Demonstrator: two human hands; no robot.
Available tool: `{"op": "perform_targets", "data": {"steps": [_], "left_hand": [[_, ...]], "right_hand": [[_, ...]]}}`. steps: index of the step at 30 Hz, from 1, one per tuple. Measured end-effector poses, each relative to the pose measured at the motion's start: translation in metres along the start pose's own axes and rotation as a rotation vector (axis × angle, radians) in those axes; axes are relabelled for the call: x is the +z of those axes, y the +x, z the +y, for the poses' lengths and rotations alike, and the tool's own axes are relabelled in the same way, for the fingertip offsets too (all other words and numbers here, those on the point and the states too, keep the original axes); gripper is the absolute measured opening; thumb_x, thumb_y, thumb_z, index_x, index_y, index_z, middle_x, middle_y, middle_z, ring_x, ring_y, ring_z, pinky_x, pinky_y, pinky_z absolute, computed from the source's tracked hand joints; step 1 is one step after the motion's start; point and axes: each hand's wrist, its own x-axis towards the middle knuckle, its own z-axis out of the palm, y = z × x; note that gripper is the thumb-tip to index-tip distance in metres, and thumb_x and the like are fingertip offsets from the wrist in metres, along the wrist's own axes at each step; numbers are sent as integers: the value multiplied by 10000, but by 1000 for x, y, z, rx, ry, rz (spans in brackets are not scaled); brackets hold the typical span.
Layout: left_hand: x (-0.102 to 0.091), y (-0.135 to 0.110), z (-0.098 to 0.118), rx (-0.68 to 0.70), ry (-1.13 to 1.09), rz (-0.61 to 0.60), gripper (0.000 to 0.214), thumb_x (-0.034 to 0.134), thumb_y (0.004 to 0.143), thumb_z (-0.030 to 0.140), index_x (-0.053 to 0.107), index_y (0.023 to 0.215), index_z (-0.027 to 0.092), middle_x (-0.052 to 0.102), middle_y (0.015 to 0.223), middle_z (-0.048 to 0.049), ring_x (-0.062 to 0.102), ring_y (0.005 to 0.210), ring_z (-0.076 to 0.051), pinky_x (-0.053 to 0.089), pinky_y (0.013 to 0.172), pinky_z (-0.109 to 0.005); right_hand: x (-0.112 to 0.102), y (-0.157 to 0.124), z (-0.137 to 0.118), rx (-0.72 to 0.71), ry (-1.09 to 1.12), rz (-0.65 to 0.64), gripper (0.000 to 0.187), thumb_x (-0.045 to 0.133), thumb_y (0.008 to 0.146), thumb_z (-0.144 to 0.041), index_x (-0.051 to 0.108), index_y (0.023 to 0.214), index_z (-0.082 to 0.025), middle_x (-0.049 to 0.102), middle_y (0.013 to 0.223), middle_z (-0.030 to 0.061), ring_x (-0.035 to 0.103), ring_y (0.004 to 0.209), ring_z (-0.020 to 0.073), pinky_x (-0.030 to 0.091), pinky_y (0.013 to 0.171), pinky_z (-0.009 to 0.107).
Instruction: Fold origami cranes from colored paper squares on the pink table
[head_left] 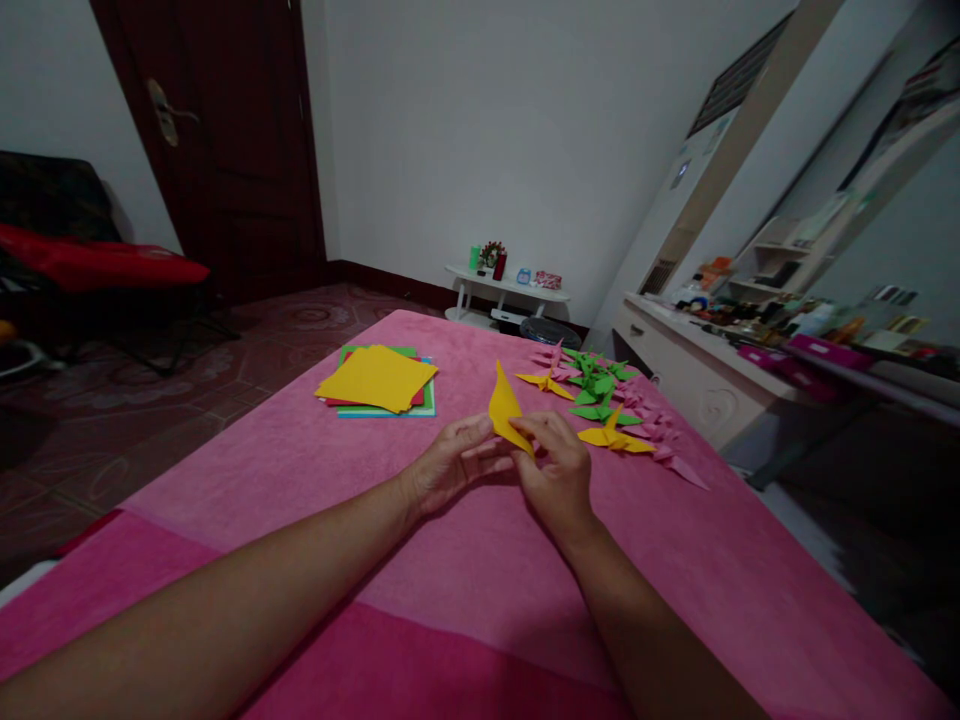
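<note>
Both hands meet over the pink cloth-covered table. My left hand and my right hand pinch a folded yellow paper piece, whose pointed tip stands up above the fingers. A stack of coloured paper squares, yellow sheet on top, lies to the far left of my hands. To the right of my hands lies a cluster of folded paper cranes in yellow, green and pink.
A dark wooden door stands at the back left, with a chair holding a red cushion beside it. A small white table with small items is by the far wall. A cluttered dresser runs along the right.
</note>
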Motion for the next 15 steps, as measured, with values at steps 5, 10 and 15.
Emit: {"op": "perform_targets", "data": {"steps": [5,10,15], "left_hand": [[2,-1,2,-4,28,13,313,652,772,342,633,1016,148,617,1089,-104,589,1015,-216,473,899,-355],[2,0,1,5,25,-25,306,632,791,333,631,1033,146,623,1063,-97,597,981,-193,480,882,-333],[1,0,0,12,45,-2,336,645,778,354,625,1044,151,621,1089,-106,598,996,-206,479,883,-344]], "right_hand": [[0,0,0,15,25,9,337,568,706,-65,650,980,-243,616,909,46,571,879,206,477,738,336],[-1,1,-1,31,42,14,299,586,720,-85,653,969,-237,613,916,47,575,878,203,479,747,334],[-1,1,-2,28,40,15,286,584,731,-87,654,966,-234,615,908,48,573,866,202,476,749,338]]}}
